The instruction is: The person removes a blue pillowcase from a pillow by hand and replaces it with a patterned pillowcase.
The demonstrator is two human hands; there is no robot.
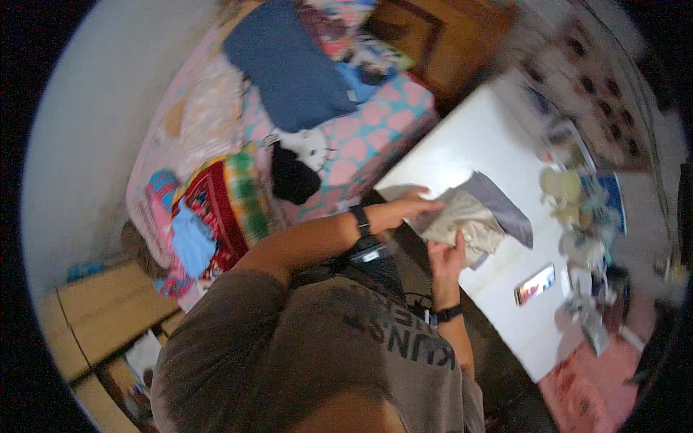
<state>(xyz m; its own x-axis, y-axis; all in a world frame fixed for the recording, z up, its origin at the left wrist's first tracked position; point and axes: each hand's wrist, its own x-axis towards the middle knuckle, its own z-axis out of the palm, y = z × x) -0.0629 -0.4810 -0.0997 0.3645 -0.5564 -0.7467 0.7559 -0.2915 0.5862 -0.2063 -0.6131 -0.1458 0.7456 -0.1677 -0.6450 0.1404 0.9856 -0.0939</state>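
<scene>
A beige cloth, likely a garment [471, 219], is bunched over the near edge of a white table [460, 135]. My left hand [409, 208] grips its left side, with the fingertips at the fabric's edge. From the near side, my right hand [448, 257] pinches the lower edge, its thumb lying on top of the cloth. A grey cloth [501, 208] shows beneath and beyond the beige one, flat on the tabletop. Folds hide the shape of the beige piece, and blur softens its details.
A lit phone [535, 284] lies right of the cloths. Clear plastic bags and small items [582, 233] crowd the table's far side. On the left, a bed [346, 157] carries a dark blue folded cloth [287, 65], a black cloth [292, 173] and a light blue cloth [192, 241].
</scene>
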